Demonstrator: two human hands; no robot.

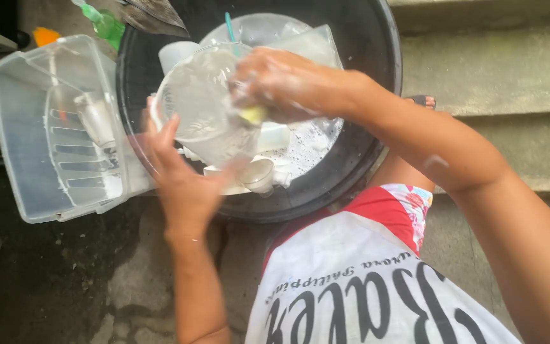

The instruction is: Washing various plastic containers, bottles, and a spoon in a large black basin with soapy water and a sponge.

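My left hand (176, 172) holds a clear plastic jug (202, 105) by its rim and side, tilted over a big black basin (351, 165). My right hand (281, 86), covered in suds, is shut on a yellow sponge (253, 114) and presses it against the jug's soapy surface. Inside the basin lie white cups (259, 175), a clear lid (307, 44) and soapy water (310, 143).
A clear plastic dish rack (39, 121) stands left of the basin with a white item in it. A green bottle (106, 22) sits at the top left. Concrete steps (491, 70) rise on the right. The ground (52, 280) below is wet and dark.
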